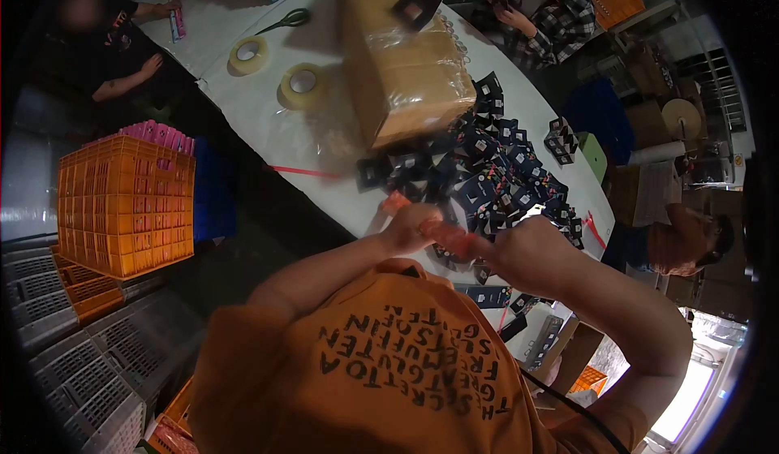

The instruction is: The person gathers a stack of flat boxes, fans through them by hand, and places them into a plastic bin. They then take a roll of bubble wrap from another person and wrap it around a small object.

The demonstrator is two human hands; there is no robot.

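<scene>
Close to my chest, my left hand and my right hand are both closed on a strip of translucent red-orange material, blurred by motion, that stretches between them. One end of the strip sticks out past my left hand. Just beyond the hands lies a large pile of small dark printed packets on the white table. A taped cardboard box stands behind the pile, with a dark packet on top. A thin red strip lies at the table's near edge.
Two tape rolls and green-handled scissors lie left of the box. An orange crate with pink items stands at the left. One person is at the upper left, another in plaid at the upper right, and a third at the right.
</scene>
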